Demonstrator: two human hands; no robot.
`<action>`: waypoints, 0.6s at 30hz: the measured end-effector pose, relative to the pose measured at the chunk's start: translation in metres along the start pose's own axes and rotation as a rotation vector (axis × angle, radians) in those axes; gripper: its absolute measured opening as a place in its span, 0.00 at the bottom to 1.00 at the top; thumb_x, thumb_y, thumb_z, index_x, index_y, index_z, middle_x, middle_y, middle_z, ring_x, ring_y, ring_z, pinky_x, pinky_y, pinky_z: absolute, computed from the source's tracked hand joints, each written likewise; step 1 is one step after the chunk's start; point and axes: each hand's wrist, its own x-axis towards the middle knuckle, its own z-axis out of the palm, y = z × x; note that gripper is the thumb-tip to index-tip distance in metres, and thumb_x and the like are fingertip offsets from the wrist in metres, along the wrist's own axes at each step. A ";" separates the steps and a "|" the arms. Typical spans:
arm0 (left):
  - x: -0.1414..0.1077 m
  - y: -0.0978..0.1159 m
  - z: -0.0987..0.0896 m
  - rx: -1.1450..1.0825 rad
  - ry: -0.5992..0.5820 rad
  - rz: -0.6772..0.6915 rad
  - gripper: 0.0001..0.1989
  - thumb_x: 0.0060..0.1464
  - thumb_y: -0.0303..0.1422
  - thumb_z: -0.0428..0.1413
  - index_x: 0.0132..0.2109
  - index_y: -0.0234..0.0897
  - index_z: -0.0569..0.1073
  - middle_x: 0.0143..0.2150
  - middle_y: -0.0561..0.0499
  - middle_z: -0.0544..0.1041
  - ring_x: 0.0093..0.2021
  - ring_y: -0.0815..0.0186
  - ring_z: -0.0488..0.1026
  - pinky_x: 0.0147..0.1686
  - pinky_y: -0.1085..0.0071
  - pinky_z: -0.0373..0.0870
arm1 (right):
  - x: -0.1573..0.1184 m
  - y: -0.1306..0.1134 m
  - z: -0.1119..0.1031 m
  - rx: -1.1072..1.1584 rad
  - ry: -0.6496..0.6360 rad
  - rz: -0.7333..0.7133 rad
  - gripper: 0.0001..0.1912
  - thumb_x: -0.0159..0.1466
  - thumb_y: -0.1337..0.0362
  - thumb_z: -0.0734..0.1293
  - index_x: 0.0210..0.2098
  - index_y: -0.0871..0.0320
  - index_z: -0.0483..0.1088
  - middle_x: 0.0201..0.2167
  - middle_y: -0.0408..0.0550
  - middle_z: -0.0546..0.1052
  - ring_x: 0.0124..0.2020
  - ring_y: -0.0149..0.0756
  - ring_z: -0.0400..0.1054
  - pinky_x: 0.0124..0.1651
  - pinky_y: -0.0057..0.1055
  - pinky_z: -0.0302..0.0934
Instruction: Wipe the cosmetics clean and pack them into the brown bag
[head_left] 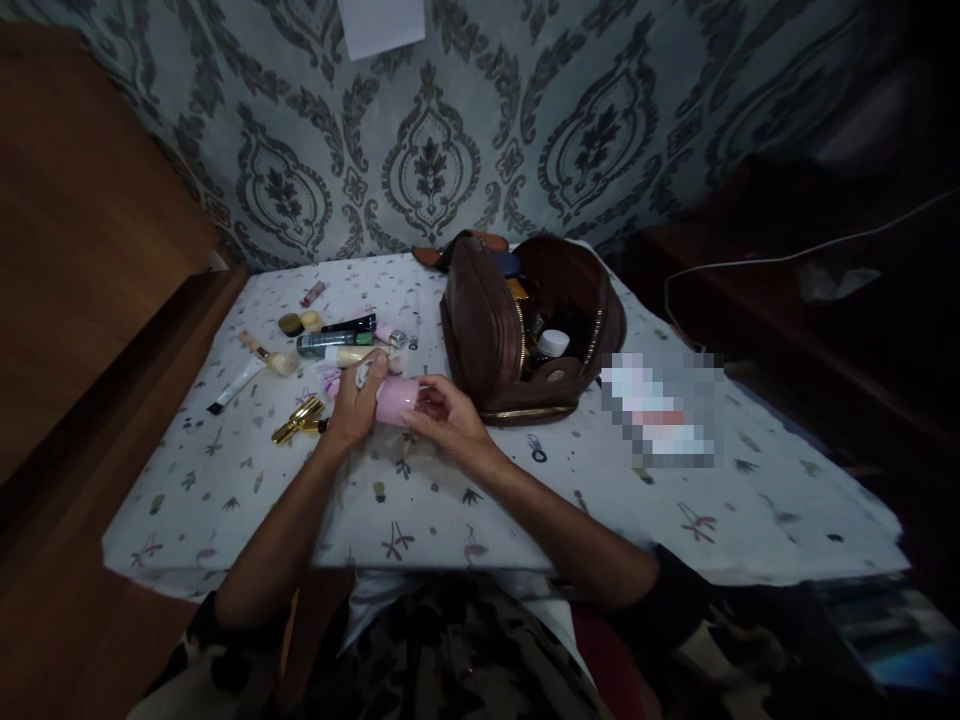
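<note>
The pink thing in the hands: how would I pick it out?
On the white flowered tablecloth, look just left of the open brown bag. There the left hand and right hand hold a small pink container between them, the only pale pink, stubby item lifted off the cloth.

pink jar: small, pale pink, kinda squat and round | lying tipped on its side, not upright | held up just over the tablecloth, pinched between both hands | sits just left of the open brown bag, near its front corner | far end hidden by fingers
</note>
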 end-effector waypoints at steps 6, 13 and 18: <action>0.003 -0.003 0.002 -0.058 -0.067 -0.126 0.28 0.60 0.58 0.46 0.36 0.38 0.75 0.30 0.49 0.74 0.35 0.59 0.71 0.37 0.65 0.69 | -0.004 0.000 -0.001 -0.215 0.086 -0.247 0.28 0.53 0.58 0.76 0.50 0.51 0.64 0.47 0.47 0.71 0.42 0.35 0.70 0.37 0.30 0.68; -0.002 0.001 -0.002 -0.164 -0.221 -0.244 0.31 0.53 0.62 0.51 0.40 0.36 0.74 0.25 0.53 0.71 0.21 0.68 0.65 0.20 0.73 0.64 | -0.008 0.000 -0.006 -0.550 0.138 -0.496 0.25 0.60 0.60 0.73 0.55 0.52 0.67 0.48 0.51 0.70 0.47 0.41 0.68 0.41 0.34 0.71; -0.004 0.005 0.007 -0.351 -0.192 -0.324 0.29 0.50 0.61 0.55 0.34 0.37 0.71 0.21 0.56 0.66 0.17 0.72 0.62 0.14 0.77 0.58 | -0.008 0.001 -0.007 -0.622 0.148 -0.555 0.27 0.61 0.59 0.72 0.58 0.52 0.66 0.48 0.52 0.71 0.47 0.41 0.68 0.40 0.34 0.71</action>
